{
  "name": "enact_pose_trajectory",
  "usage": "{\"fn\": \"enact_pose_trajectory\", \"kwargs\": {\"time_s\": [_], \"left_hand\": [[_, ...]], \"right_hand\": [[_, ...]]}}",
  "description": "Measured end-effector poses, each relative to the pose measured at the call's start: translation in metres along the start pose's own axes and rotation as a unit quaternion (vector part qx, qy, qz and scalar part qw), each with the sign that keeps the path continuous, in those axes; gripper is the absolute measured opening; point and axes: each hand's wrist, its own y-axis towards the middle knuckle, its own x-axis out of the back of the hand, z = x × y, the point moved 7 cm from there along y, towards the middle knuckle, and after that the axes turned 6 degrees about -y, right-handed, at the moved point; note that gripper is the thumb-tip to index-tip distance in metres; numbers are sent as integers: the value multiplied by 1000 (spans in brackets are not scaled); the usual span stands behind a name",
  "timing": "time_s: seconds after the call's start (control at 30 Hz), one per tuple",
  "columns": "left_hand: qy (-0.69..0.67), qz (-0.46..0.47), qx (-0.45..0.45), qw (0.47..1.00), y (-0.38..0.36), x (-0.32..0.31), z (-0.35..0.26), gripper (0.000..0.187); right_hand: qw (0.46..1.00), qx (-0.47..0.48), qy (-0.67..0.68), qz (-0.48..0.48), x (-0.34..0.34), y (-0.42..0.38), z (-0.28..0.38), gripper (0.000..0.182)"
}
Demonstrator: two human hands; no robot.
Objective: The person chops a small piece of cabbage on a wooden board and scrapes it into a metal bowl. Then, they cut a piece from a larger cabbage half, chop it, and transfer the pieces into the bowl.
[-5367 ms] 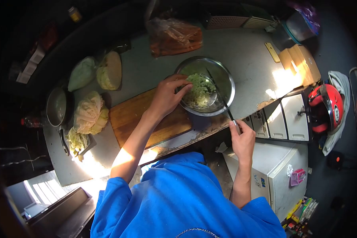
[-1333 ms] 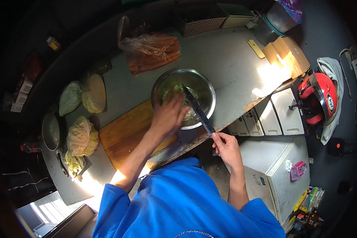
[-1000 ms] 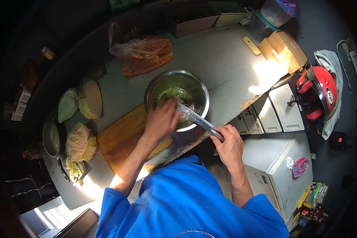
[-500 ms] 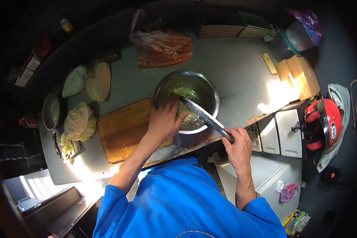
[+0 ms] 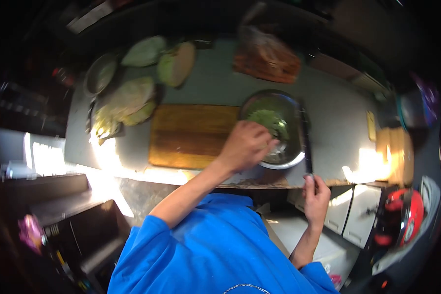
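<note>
My left hand (image 5: 248, 146) is over the near-left rim of the steel bowl (image 5: 278, 165), its fingers curled together. Whatever those fingers may hold is hidden. Shredded cabbage (image 5: 268, 119) lies inside the bowl. In my right hand (image 5: 317, 197) is the handle of a knife (image 5: 305, 134), its dark blade pointing away from me along the bowl's right side. A wooden cutting board (image 5: 196, 132) lies flat to the left of the bowl, with small pale bits on it.
Left of the board are leafy cabbage pieces (image 5: 131, 100), a cut cabbage (image 5: 176, 65) and a pan (image 5: 101, 76). Bagged carrots (image 5: 268, 62) lie behind the bowl. A phone (image 5: 371, 126) and a cardboard box (image 5: 394, 152) are at the right, near a red helmet (image 5: 411, 215).
The view has turned, shifting the table rightward. The knife has moved from over the bowl to its right side. My left hand has gone from spread fingers inside the bowl to curled fingers at its rim.
</note>
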Motion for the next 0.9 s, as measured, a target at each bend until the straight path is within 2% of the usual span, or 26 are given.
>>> {"fn": "enact_pose_trajectory", "kwargs": {"time_s": [0.03, 0.1, 0.2, 0.27, 0.33, 0.4, 0.53, 0.63, 0.67, 0.73, 0.77, 0.83, 0.87, 0.9], "left_hand": [[5, -7, -24, 1000, -5, 3, -1, 15], [9, -37, -15, 999, -14, 20, 0, 16], [-2, -69, -4, 998, -39, 54, 12, 13], [56, -124, 83, 987, -73, 86, 42, 12], [180, -155, 187, 953, -122, 112, 77, 24], [148, -200, 250, 936, -184, 135, 112, 37], [219, -197, 277, 915, -236, 185, 119, 44], [168, -246, 311, 903, -233, 233, 115, 49], [197, -262, 291, 899, -229, 249, 118, 55], [232, -248, 334, 879, -208, 282, 123, 70], [229, -251, 333, 879, -195, 296, 121, 70], [186, -262, 376, 869, -175, 319, 130, 86], [183, -266, 372, 870, -171, 326, 140, 86], [176, -258, 327, 892, -163, 330, 147, 91]], "right_hand": [[999, 12, 48, 13, -8, -1, 4, 33], [991, 24, 124, 53, -27, -5, 16, 34], [981, 41, 117, 152, -71, -18, 38, 32], [978, 76, 16, 194, -102, -22, 28, 33], [976, 59, -22, 208, -125, -34, 54, 33], [966, 79, -99, 225, -147, -39, 58, 34], [959, 71, -143, 233, -177, -44, 54, 40], [963, 63, -135, 225, -195, -38, 63, 39], [963, 67, -139, 220, -199, -36, 67, 37], [968, 83, -122, 205, -210, -31, 91, 34], [971, 95, -110, 191, -214, -29, 104, 33], [973, 123, -101, 170, -222, -23, 123, 30], [973, 127, -102, 165, -227, -23, 129, 30], [979, 95, -40, 175, -234, -23, 133, 30]]}}
